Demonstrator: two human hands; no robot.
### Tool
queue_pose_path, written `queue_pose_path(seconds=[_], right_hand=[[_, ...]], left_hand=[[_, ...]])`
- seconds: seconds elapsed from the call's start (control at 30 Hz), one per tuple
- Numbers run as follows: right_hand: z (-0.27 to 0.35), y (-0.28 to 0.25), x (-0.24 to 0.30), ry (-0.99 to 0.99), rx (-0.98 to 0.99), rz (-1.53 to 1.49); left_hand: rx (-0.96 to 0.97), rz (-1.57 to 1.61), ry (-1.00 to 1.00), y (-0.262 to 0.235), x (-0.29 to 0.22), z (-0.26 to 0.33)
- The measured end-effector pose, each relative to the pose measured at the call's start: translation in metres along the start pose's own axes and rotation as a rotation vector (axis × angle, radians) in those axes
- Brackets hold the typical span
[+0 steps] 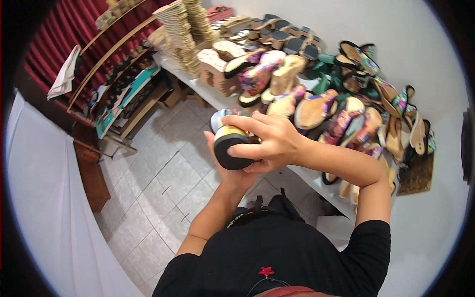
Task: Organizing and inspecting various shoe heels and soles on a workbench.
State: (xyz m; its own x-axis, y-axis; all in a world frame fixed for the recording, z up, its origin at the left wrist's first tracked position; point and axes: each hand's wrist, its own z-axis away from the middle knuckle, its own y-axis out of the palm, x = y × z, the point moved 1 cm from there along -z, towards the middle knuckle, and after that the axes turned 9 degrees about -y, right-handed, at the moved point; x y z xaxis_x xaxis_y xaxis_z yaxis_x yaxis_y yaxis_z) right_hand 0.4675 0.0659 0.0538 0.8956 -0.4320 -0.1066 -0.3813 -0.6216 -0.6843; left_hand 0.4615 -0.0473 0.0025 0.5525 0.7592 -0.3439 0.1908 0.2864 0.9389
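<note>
no packages, labels, signs or screens in view

Your hands hold a heel block (pixel 232 147) with a matt black rubber-like bottom and a glossy patterned wrap. On the smooth white surface (pixel 198 86), the sandals (pixel 257 76) show shiny printed cloth and pale cork-like soles. The floor (pixel 163 183) is smooth grey tile; the shelf (pixel 111 54) looks like wood, the curtain (pixel 69 24) like red cloth.

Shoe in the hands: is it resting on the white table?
No, the shoe is held up in front of the table, gripped between the left hand and right hand.
</note>
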Motion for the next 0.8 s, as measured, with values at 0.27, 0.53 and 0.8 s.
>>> queue_pose_path(seconds=[0.27, 0.53, 0.8], right_hand=[[-0.048, 0.091, -0.088, 0.167, -0.326, -0.622], [-0.061, 0.103, -0.216, 0.947, -0.507, -1.778], [-0.060, 0.083, -0.343, 0.921, -0.740, -1.459]], left_hand=[[-0.273, -0.152, 0.177, -0.053, -0.103, -0.060], [0.020, -0.068, -0.125, -0.094, -0.185, -0.157], [0.183, -0.013, -0.245, -0.117, -0.243, -0.268]])
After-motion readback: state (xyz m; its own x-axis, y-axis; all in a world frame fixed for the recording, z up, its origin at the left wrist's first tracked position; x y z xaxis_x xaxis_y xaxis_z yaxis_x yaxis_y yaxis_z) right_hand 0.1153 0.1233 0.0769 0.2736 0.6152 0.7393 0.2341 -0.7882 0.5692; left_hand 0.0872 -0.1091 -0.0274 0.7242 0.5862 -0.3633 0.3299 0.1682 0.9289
